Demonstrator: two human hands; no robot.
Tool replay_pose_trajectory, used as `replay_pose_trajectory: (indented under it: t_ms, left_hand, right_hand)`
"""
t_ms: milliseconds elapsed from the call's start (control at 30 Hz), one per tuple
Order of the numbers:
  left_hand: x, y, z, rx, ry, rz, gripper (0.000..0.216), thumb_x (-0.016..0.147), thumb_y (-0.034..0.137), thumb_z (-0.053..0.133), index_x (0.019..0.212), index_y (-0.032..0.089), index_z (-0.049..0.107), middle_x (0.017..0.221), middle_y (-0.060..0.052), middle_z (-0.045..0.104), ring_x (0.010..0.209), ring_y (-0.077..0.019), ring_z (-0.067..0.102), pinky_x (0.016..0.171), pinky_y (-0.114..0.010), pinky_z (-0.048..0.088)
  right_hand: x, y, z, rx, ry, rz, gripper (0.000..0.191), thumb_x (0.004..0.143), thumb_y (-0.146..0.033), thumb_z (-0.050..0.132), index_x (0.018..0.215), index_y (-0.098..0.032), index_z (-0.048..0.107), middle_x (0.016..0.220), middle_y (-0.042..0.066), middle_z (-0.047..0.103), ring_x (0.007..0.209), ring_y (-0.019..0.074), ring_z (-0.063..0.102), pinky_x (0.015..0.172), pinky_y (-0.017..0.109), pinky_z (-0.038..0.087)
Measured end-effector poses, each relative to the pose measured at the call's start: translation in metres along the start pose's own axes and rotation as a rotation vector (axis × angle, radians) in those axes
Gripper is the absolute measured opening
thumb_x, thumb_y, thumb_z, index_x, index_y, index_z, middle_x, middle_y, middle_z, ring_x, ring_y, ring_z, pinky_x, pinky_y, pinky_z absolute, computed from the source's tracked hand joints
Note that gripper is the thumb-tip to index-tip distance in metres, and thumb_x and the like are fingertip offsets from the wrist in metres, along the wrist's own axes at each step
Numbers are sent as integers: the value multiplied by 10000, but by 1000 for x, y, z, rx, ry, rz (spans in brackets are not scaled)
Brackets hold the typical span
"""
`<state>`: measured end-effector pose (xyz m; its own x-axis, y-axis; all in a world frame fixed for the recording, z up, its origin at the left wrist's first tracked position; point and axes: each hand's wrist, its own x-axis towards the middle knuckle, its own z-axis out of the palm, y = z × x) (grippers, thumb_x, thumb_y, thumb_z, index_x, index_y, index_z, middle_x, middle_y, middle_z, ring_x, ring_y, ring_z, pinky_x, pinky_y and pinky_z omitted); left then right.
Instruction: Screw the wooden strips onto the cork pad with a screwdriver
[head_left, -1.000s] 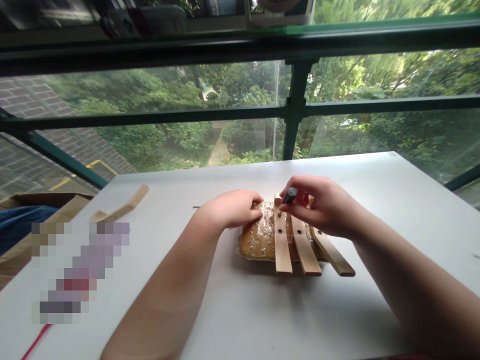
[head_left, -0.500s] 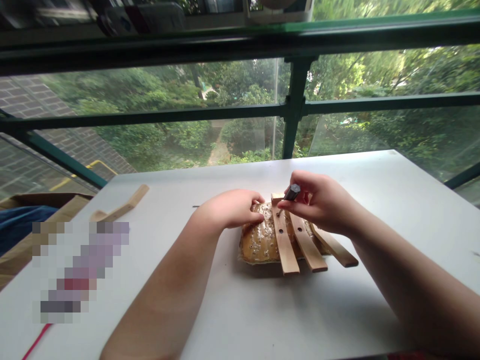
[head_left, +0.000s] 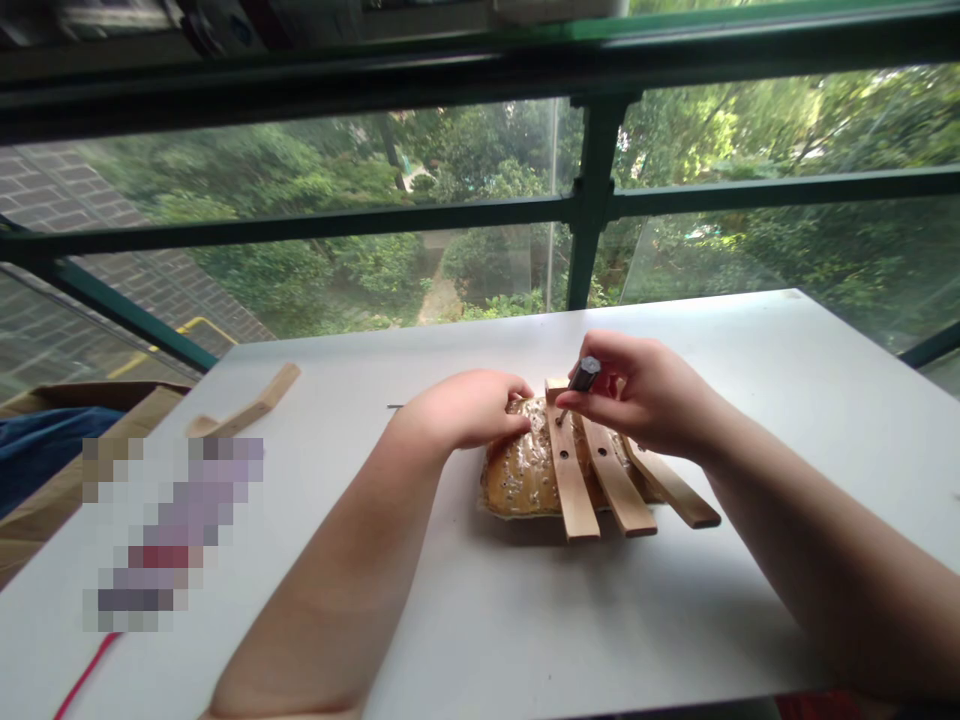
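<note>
A rounded brown piece [head_left: 504,482], glossy and dotted with small holes and pale marks, lies on the white table under my hands. Across it run three curved wooden slats [head_left: 579,500] with dark screw holes. My left hand [head_left: 476,405] holds the piece at its far left end, thumb on top and fingers over the back edge. In my right hand [head_left: 637,395] is a screwdriver [head_left: 586,374] with a dark handle, pinched between thumb and fingers. Its shaft slants down to the upper hole of the leftmost slat. The far ends of the other two slats are hidden behind my right hand.
Another curved wooden slat [head_left: 251,405] lies at the table's left, beside a blurred-out object [head_left: 180,520] with a red cord [head_left: 86,672]. A thin metal bit [head_left: 394,407] shows behind my left wrist. A cardboard box [head_left: 139,425] stands left; green-framed windows [head_left: 592,210] rise behind the table [head_left: 480,640].
The view has shifted slightly. Both hands keep their places on the brown piece and the screwdriver, and the screwdriver's tip stays at the leftmost slat's upper hole.
</note>
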<state>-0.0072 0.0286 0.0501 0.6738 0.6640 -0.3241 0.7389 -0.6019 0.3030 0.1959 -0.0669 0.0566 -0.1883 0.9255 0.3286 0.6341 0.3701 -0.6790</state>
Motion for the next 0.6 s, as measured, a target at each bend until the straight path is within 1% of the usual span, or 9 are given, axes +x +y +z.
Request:
replay_pose_trajectory:
  t_ms: [167, 233, 267, 300, 367, 467, 533, 600]
  left_hand:
    - [-4, 0, -3, -18, -5, -12, 473, 830, 511, 555, 1248, 296, 612, 1171, -37, 709, 969, -241, 659, 778, -312, 488]
    - [-12, 1, -9, -43, 34, -15, 469, 821, 527, 576, 1231, 304, 616, 1175, -19, 708, 978, -231, 660, 796, -307, 486]
    - [-17, 2, -12, -58, 78, -12, 454, 823, 531, 578, 1217, 310, 620, 1169, -4, 709, 970, -219, 662, 790, -298, 483]
    - [-22, 3, -15, -63, 140, -2, 417, 830, 535, 572, 1172, 306, 636, 1129, 6, 718, 933, -204, 663, 761, -286, 477]
    - [-31, 9, -20, -55, 231, 65, 325, 838, 523, 571, 1036, 288, 676, 1012, 20, 729, 851, -177, 650, 688, -265, 450]
    - [-36, 20, -19, -47, 273, 167, 220, 838, 450, 585, 896, 271, 699, 865, 29, 721, 747, -152, 617, 616, -259, 395]
    - [-31, 27, -14, -31, 289, 196, 191, 832, 413, 588, 821, 263, 705, 791, 31, 706, 689, -143, 587, 584, -265, 358]
    - [-24, 31, -9, -9, 275, 204, 189, 822, 398, 593, 771, 251, 702, 725, 27, 687, 636, -139, 557, 556, -271, 327]
  right_hand:
    - [0, 1, -2, 12, -12, 11, 256, 820, -383, 705, 800, -193, 536, 650, -30, 569, 568, 102, 472, 511, 233, 378]
    - [0, 1, -3, -6, -11, 19, 255, 813, -386, 711, 803, -193, 546, 648, -31, 573, 565, 100, 471, 512, 232, 379]
    - [0, 1, -4, -17, -10, 24, 255, 810, -388, 715, 806, -193, 551, 650, -31, 576, 564, 100, 470, 514, 232, 381]
    - [-1, 1, -4, -25, -9, 28, 256, 806, -391, 718, 808, -194, 554, 652, -30, 580, 564, 100, 470, 516, 232, 383]
    - [-1, 0, -4, -37, -7, 27, 263, 800, -396, 722, 803, -196, 552, 653, -32, 579, 565, 99, 465, 518, 232, 381]
    - [-1, -2, -2, -54, 7, 12, 276, 797, -387, 719, 762, -199, 520, 640, -39, 552, 567, 95, 451, 516, 228, 364]
    - [-2, -4, -1, -63, 18, 5, 283, 797, -369, 713, 737, -202, 493, 631, -45, 528, 572, 94, 444, 515, 226, 350]
    - [-3, -5, -1, -70, 25, 6, 277, 798, -348, 706, 729, -205, 478, 629, -48, 514, 575, 93, 441, 512, 225, 338]
